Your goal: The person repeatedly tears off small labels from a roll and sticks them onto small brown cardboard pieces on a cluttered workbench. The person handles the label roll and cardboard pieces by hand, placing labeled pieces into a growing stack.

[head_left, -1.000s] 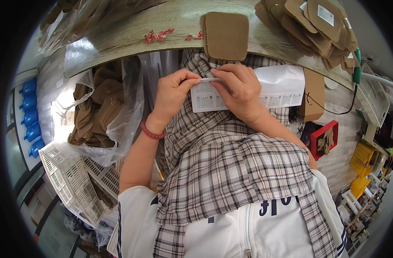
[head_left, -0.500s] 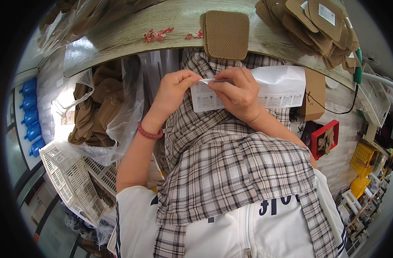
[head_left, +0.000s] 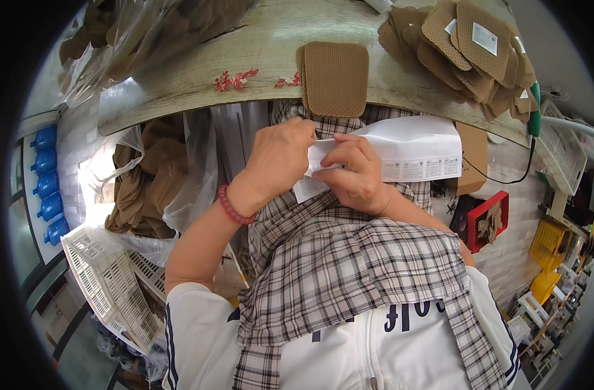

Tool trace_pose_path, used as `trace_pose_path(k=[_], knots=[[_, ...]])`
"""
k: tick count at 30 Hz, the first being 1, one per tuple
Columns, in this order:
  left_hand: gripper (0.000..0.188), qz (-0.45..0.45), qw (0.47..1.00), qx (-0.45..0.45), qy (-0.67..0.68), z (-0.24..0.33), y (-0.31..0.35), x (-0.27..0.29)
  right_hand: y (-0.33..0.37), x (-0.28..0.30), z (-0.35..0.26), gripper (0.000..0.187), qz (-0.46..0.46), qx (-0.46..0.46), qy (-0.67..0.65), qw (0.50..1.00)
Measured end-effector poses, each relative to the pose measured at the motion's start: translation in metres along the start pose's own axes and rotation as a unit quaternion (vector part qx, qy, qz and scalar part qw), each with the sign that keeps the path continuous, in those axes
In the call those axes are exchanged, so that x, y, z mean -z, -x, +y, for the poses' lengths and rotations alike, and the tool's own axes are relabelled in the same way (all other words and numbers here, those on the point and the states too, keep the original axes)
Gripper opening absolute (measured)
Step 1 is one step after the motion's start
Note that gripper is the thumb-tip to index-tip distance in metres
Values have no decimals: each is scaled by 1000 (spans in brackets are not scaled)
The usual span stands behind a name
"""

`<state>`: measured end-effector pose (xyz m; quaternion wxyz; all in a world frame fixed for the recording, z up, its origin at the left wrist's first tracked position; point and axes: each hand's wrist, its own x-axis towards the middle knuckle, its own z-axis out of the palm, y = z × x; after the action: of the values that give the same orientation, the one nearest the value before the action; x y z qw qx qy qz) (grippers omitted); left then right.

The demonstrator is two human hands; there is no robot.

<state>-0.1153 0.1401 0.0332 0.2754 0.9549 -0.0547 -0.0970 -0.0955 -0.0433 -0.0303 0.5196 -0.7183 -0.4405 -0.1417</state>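
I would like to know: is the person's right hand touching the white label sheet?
Touching. The head view shows the right hand pinching the white label sheet toward its left end, between thumb and bent fingers.

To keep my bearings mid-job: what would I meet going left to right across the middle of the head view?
Blue water jugs, clear plastic bag of brown pieces, left hand, right hand, white label sheet at its free right end, red box, yellow crate.

Dark lettering (head_left: 403, 317) on jacket (head_left: 339, 354), tiny print (head_left: 421, 170) on label sheet (head_left: 407, 140)
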Motion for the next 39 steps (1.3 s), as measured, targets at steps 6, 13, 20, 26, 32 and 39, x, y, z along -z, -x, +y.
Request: trace_pose_path(k=[6,13,20,26,32,39], knots=[[3,16,997,-64,-37,-2,1,3,-23,53,-12,14,17,-163,-135,977],[10,83,981,-160,-66,4,-9,8,-73,38,64,9,102,-458,-273,840],[11,62,985,-146,-65,-3,-9,5,-71,15,74,10,46,-462,-115,878],[11,65,986,-144,-60,-4,-8,4,-71,14,74,9,39,-461,-97,881],[11,62,986,-143,-67,-3,-9,5,-75,14,70,9,30,-464,-76,882],[11,72,987,-137,-50,-2,-9,6,-74,9,67,7,40,-440,-54,896]])
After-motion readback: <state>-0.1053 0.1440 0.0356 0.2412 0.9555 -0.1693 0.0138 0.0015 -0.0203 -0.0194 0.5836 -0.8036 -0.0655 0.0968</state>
